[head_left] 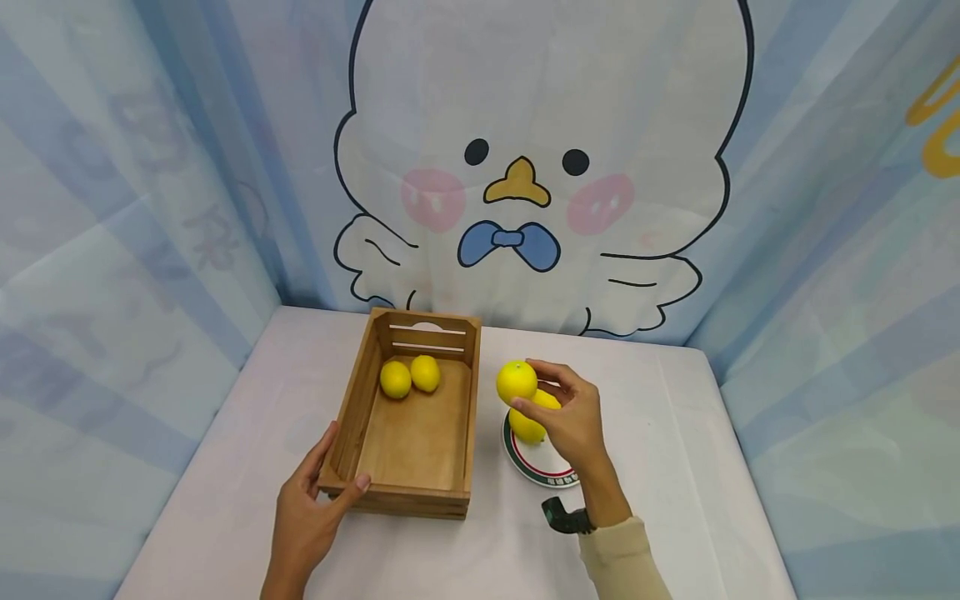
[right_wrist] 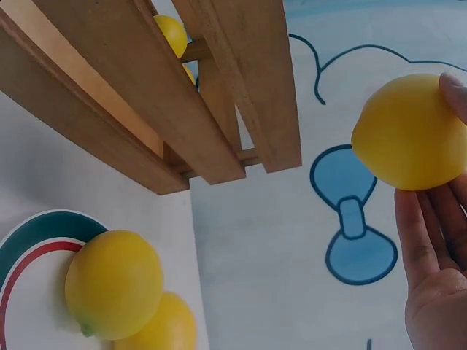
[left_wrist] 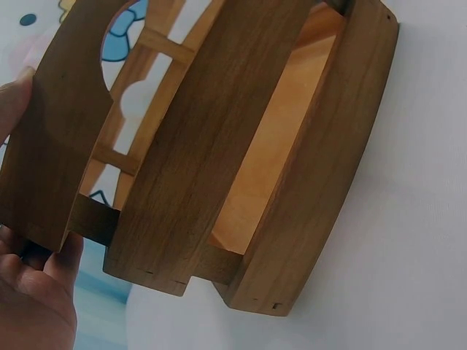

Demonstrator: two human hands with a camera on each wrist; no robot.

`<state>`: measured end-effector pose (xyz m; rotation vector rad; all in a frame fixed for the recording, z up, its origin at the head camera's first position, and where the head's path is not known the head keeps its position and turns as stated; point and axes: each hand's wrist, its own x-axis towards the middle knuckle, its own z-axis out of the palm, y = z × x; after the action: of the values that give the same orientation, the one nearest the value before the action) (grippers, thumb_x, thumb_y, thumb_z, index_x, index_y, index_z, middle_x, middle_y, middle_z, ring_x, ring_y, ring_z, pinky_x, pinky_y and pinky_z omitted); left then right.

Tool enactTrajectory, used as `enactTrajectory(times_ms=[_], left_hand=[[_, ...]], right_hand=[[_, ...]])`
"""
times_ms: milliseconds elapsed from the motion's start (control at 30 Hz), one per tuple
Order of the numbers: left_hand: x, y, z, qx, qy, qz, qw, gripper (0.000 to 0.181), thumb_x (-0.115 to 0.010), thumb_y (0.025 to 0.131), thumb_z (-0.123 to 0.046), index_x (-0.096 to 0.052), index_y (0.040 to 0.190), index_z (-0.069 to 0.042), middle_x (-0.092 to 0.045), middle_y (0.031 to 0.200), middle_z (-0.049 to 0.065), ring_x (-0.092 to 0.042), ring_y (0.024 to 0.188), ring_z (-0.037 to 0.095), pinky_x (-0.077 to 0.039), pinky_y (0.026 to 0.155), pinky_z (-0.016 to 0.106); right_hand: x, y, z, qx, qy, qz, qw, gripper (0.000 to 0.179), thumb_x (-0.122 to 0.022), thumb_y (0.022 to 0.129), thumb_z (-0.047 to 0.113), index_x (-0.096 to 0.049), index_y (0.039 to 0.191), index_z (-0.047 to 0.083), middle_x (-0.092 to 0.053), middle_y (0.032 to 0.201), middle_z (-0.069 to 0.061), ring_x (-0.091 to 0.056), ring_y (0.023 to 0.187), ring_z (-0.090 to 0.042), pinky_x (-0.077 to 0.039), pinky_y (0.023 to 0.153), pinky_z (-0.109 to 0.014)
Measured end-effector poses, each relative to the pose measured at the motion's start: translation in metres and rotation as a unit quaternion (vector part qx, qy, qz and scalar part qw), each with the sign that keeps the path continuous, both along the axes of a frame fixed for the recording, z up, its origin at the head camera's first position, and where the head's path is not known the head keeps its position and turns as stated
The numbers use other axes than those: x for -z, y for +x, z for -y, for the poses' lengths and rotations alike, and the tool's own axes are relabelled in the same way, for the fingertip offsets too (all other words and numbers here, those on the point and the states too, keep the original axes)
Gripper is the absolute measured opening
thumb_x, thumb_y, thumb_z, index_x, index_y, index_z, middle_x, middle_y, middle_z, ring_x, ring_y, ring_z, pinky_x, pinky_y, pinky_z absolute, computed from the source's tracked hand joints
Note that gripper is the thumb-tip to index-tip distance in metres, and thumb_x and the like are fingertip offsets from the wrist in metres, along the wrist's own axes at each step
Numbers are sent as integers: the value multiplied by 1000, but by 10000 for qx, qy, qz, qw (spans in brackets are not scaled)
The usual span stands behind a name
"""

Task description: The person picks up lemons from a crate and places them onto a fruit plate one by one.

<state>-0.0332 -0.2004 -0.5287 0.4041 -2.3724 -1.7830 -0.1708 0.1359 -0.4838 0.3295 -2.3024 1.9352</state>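
Note:
My right hand [head_left: 573, 417] pinches a yellow lemon [head_left: 516, 381] between thumb and fingers, raised above a white plate [head_left: 525, 468] with a green and red rim. Two more lemons lie on that plate; in the right wrist view one lemon [right_wrist: 114, 284] partly covers the other lemon [right_wrist: 177, 324]. My left hand [head_left: 307, 508] grips the near left corner of a slatted wooden crate [head_left: 405, 500], thumb over the top edge. Inside the crate, toward its far end, sit a left lemon [head_left: 395, 380] and a right lemon [head_left: 425, 373], side by side.
A white cloth covers the table [head_left: 660, 433]. Behind it hangs a pale blue curtain [head_left: 525, 83] printed with a cartoon bird, with more curtain at both sides. A dark strap mount [head_left: 566, 517] sits on the right wrist, beside a beige sleeve [head_left: 622, 550].

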Motion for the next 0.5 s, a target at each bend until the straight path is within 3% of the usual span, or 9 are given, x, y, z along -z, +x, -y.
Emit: enactTrajectory(times_ms=[500], left_hand=[[-1, 1, 0, 2, -7, 55, 10000, 88, -88, 90, -28, -41, 165, -23, -37, 172, 1, -34, 161, 28, -29, 110, -5]], right_hand=[[12, 5, -11, 262, 93, -6, 9996, 49, -92, 84, 10, -73, 130, 5, -70, 133, -9, -70, 117, -31, -59, 103, -21]])
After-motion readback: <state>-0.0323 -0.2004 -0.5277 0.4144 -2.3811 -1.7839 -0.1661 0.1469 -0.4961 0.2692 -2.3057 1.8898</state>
